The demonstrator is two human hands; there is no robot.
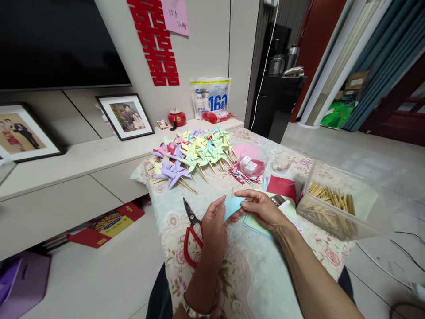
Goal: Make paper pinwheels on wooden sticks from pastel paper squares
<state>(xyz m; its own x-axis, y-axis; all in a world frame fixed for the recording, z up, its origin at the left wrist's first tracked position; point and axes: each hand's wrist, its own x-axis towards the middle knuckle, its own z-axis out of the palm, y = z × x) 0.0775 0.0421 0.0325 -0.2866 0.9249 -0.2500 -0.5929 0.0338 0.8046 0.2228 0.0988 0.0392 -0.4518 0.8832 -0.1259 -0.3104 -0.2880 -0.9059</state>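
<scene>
At frame centre our left hand (214, 228) and right hand (262, 208) pinch a blue paper (232, 206) between closed fingertips, perhaps folding it, above the floral tablecloth (259, 274); red-handled scissors (192, 232) lie just left.

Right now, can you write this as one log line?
left hand: holds blue paper | right hand: same paper | scissors: on table

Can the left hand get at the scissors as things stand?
Probably yes: the scissors lie just beside the left hand with nothing between, but that hand is pinching the blue paper.
</scene>
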